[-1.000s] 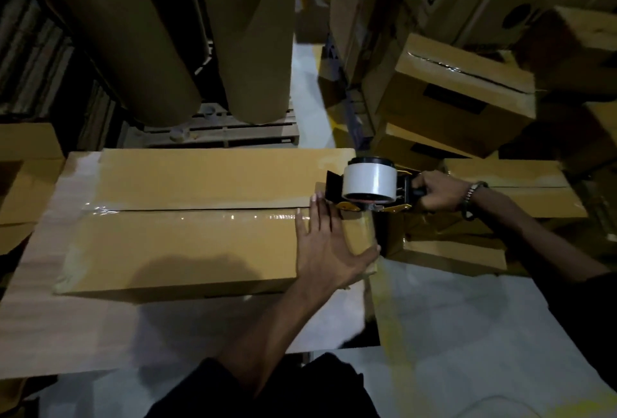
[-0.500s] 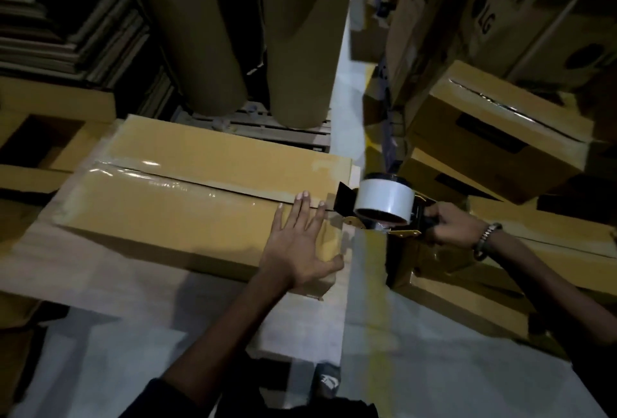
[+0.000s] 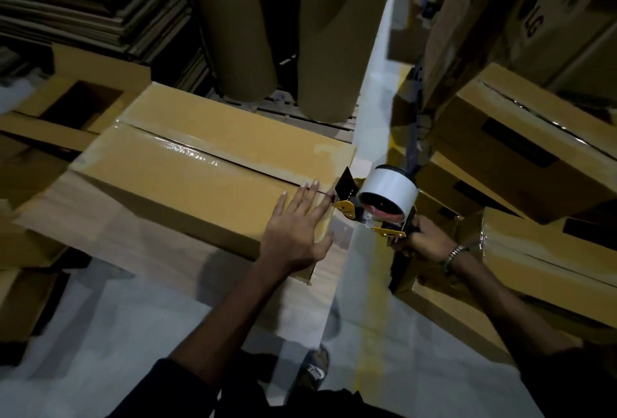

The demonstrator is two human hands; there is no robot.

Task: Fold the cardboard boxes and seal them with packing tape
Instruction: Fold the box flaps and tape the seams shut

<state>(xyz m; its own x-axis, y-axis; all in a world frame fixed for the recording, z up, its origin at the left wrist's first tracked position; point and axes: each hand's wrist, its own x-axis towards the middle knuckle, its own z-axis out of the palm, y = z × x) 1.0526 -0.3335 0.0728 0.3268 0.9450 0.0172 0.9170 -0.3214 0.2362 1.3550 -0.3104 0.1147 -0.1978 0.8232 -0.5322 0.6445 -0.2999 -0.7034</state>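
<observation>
Change since earlier frame: Dispenser and right hand are seen carried past the near end of the box, lower than before; the view itself has also swung, so part of the shift is camera motion. The left hand is kept flat in the same place.
Task object: the cardboard box (image 3: 187,177) is laid flat on a cardboard sheet (image 3: 110,237), flaps closed, with a glossy tape strip (image 3: 187,150) run along the centre seam.
Left hand: the left hand (image 3: 295,227) is spread, palm down, and pressed on the box top at the near end, fingertips at the seam.
Right hand: the right hand (image 3: 422,242) is curled round the handle of the tape dispenser (image 3: 377,204), held just off the box end.
Step in hand: the seam run is judged complete; the tape is to be brought over the end and cut.
Method: the dispenser is to be tilted so the blade bites, and a short tail is to be folded down the end wall. Flap pressure is to be maintained until the cut is made.
Risk: a slack pull may lift the strip or leave wrinkles.
Surroundings: sealed boxes (image 3: 521,137) are stacked to the right; paper rolls (image 3: 240,27) stand behind.
</observation>
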